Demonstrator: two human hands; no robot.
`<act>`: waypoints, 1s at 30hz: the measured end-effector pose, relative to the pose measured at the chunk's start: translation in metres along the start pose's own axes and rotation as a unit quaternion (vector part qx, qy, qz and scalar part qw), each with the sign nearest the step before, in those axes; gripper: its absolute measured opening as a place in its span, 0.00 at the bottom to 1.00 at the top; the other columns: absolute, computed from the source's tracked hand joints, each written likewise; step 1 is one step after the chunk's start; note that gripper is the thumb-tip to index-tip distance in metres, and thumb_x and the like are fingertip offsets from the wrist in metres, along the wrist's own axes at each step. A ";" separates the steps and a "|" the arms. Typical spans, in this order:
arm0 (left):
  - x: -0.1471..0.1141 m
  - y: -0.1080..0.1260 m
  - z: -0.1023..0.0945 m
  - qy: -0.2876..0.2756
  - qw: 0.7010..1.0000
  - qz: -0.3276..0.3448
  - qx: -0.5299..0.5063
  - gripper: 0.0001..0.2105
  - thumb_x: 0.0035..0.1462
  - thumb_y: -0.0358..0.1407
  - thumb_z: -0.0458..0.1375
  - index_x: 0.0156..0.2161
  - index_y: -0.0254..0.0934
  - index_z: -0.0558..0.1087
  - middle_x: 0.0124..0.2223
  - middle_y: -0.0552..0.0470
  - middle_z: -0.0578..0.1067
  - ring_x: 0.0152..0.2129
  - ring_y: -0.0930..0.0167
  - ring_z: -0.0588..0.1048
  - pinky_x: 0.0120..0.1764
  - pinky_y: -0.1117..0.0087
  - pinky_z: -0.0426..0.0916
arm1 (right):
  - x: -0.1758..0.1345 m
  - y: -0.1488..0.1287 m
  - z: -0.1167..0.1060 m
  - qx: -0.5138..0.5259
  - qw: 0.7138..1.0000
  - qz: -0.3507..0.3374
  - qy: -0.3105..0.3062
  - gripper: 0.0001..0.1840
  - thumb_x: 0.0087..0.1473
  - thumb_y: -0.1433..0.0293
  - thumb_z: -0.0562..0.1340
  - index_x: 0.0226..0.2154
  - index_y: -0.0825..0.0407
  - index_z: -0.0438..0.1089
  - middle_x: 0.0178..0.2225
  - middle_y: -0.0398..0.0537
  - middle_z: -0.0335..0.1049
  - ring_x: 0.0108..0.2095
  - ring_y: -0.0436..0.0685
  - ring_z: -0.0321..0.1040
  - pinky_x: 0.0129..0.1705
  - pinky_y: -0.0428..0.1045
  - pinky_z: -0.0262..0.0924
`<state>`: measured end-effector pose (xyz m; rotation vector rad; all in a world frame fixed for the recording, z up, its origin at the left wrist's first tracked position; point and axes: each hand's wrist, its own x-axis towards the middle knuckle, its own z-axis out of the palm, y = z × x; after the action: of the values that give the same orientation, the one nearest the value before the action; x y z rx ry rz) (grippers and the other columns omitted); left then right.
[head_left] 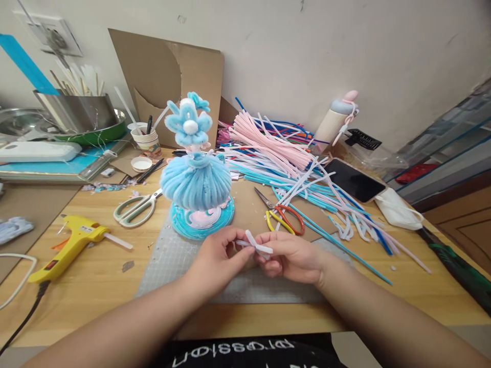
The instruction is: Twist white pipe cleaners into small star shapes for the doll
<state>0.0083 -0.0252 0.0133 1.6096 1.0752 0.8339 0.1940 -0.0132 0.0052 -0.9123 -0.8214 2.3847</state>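
Observation:
Short white pipe cleaner pieces (264, 249), crossed over each other, are pinched between my two hands above the grey cutting mat (245, 291). My left hand (220, 258) grips them from the left between thumb and fingers. From the right, my right hand (289, 255) closes on the same pieces with its fingers curled beneath. Just beyond my hands stands a light blue pipe cleaner figure (195, 181) with a pleated skirt and a flower on top, on a round blue and pink base (176, 225). Red and yellow handled pliers (284, 217) lie beyond my right hand.
A yellow glue gun (72, 245) and white-handled scissors (136, 209) lie to the left. Bundles of pipe cleaners (268, 140) spread across the back right, near a phone (355, 180) and a bottle (332, 120). Cardboard (201, 76) leans against the wall.

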 end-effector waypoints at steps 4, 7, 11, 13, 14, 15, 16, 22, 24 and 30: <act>0.008 -0.008 0.001 -0.022 0.986 -0.074 -0.150 0.08 0.52 0.38 0.57 0.29 0.34 0.70 0.29 0.52 0.75 0.27 0.72 0.71 0.32 0.71 0.63 | 0.001 0.000 -0.001 0.039 0.999 -0.027 0.001 0.10 0.46 0.71 0.65 0.31 0.56 0.65 0.26 0.41 0.63 0.20 0.41 0.53 0.21 0.41 0.40; 0.010 -0.010 0.000 -0.010 0.981 -0.082 -0.176 0.09 0.50 0.39 0.59 0.27 0.34 0.69 0.27 0.53 0.74 0.26 0.73 0.71 0.32 0.71 0.63 | 0.003 0.003 0.002 -0.023 0.995 -0.091 0.032 0.11 0.45 0.70 0.66 0.30 0.56 0.65 0.26 0.42 0.64 0.20 0.43 0.55 0.20 0.41 0.40; 0.009 -0.009 0.001 -0.020 0.976 -0.097 -0.194 0.10 0.50 0.41 0.60 0.30 0.34 0.70 0.28 0.53 0.75 0.25 0.74 0.71 0.30 0.72 0.64 | 0.007 0.011 0.007 -0.139 0.968 -0.175 0.111 0.12 0.48 0.64 0.65 0.27 0.56 0.65 0.22 0.40 0.64 0.17 0.42 0.53 0.19 0.42 0.42; 0.009 -0.010 0.001 -0.026 0.975 -0.111 -0.192 0.11 0.50 0.41 0.60 0.33 0.34 0.71 0.29 0.52 0.76 0.25 0.73 0.72 0.31 0.72 0.64 | 0.008 0.013 0.009 -0.174 0.960 -0.178 0.129 0.13 0.48 0.63 0.65 0.26 0.56 0.65 0.21 0.39 0.65 0.16 0.42 0.53 0.19 0.42 0.43; 0.009 -0.010 0.001 -0.031 0.975 -0.118 -0.188 0.11 0.49 0.41 0.61 0.33 0.34 0.71 0.29 0.52 0.76 0.26 0.73 0.72 0.31 0.72 0.64 | 0.009 0.013 0.009 -0.183 0.959 -0.176 0.129 0.13 0.47 0.63 0.65 0.26 0.56 0.65 0.21 0.39 0.65 0.16 0.42 0.53 0.19 0.42 0.43; 0.009 -0.010 0.001 -0.034 0.974 -0.123 -0.185 0.11 0.49 0.41 0.61 0.33 0.34 0.72 0.29 0.52 0.77 0.26 0.73 0.73 0.32 0.72 0.64 | 0.009 0.014 0.009 -0.188 0.958 -0.176 0.127 0.13 0.47 0.63 0.65 0.26 0.56 0.65 0.20 0.39 0.65 0.15 0.42 0.53 0.19 0.42 0.43; 0.010 -0.011 0.000 -0.038 0.974 -0.124 -0.183 0.11 0.49 0.41 0.62 0.32 0.34 0.72 0.29 0.51 0.77 0.27 0.72 0.73 0.32 0.72 0.65 | 0.008 0.014 0.009 -0.188 0.958 -0.178 0.124 0.13 0.47 0.63 0.65 0.26 0.56 0.65 0.21 0.39 0.65 0.15 0.42 0.53 0.19 0.42 0.43; 0.012 -0.012 -0.005 -0.068 0.982 -0.094 -0.151 0.10 0.51 0.41 0.59 0.31 0.34 0.74 0.29 0.51 0.77 0.28 0.71 0.73 0.33 0.71 0.63 | 0.006 0.013 0.009 -0.172 0.961 -0.177 0.121 0.12 0.50 0.63 0.62 0.27 0.55 0.64 0.22 0.41 0.66 0.17 0.43 0.56 0.19 0.43 0.44; 0.013 -0.012 -0.007 -0.059 0.984 -0.100 -0.135 0.11 0.52 0.42 0.58 0.30 0.34 0.74 0.28 0.52 0.76 0.25 0.72 0.71 0.30 0.72 0.61 | 0.005 0.013 0.009 -0.179 0.957 -0.188 0.131 0.12 0.50 0.63 0.62 0.28 0.54 0.63 0.22 0.39 0.65 0.17 0.44 0.56 0.19 0.43 0.44; 0.012 -0.014 -0.005 -0.028 0.977 -0.120 -0.172 0.11 0.49 0.41 0.61 0.26 0.34 0.74 0.21 0.58 0.69 0.20 0.77 0.63 0.26 0.74 0.55 | 0.004 0.011 0.011 -0.252 0.920 -0.253 0.162 0.12 0.51 0.61 0.62 0.30 0.52 0.63 0.24 0.39 0.60 0.20 0.46 0.56 0.22 0.44 0.51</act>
<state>0.0045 -0.0109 0.0019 1.1816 0.9997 0.7588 0.1810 -0.0228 0.0024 -1.0823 -1.3702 1.5474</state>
